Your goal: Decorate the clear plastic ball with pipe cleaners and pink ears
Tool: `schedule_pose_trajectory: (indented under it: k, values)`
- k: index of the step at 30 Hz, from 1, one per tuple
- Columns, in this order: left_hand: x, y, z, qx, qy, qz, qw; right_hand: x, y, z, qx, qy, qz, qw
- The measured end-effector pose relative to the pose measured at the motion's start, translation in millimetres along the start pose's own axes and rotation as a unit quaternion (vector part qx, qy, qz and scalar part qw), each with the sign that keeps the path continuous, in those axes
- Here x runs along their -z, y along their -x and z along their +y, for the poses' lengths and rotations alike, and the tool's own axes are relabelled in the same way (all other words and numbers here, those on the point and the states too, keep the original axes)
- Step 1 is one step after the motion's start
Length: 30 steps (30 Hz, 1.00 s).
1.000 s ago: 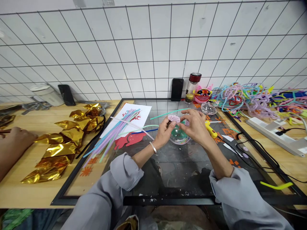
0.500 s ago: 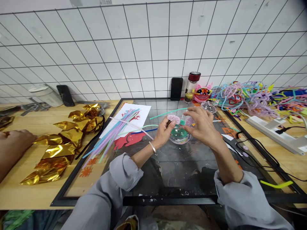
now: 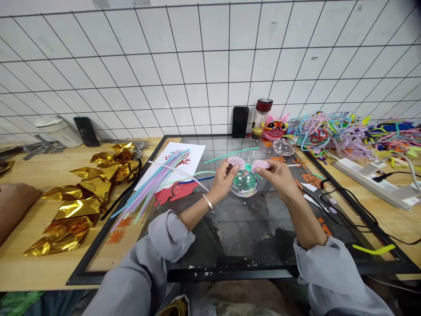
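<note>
My left hand [image 3: 222, 181] pinches a pink coiled pipe-cleaner piece [image 3: 236, 161] above a clear plastic half-sphere [image 3: 245, 184] with green inside it. My right hand [image 3: 275, 174] pinches a second pink coiled piece [image 3: 260, 164] at the sphere's right rim. Both hands are closed around the dome, which sits on a black-framed glass panel [image 3: 243, 232]. A green stem runs between the two coils.
A bundle of pastel pipe cleaners [image 3: 154, 184] lies on white paper at the left. Gold foil shapes [image 3: 82, 199] cover the wooden table. Another person's hand [image 3: 15, 202] rests far left. A tangled pipe-cleaner heap [image 3: 345, 131], power strip [image 3: 371, 182], jar [image 3: 259, 114], phone [image 3: 240, 122] and cables [image 3: 348, 210] lie right.
My right hand has shifted from covering the dome to pinching the right pink coil, so both coils now show, spread apart. The other person's hand has slid left a little.
</note>
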<state>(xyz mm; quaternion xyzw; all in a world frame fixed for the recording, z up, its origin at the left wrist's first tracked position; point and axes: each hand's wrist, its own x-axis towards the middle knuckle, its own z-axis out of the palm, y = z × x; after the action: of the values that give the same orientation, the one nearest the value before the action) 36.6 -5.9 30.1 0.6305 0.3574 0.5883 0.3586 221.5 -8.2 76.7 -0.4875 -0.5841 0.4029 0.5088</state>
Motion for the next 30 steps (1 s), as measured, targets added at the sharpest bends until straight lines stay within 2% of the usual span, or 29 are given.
schedule_pose_trajectory:
  k: [5,16,30]
  values:
    - [0.7,0,6,0.004,-0.019,0.003,1.000,-9,2,-2,0.020,0.018,0.025,0.999]
    - [-0.6,-1,6,-0.014,-0.055,0.017,0.998,-11,4,-1,0.087,0.096,0.032,0.991]
    - [1.5,0,2,-0.019,-0.077,0.012,0.997,-13,5,2,0.089,0.096,0.028,0.991]
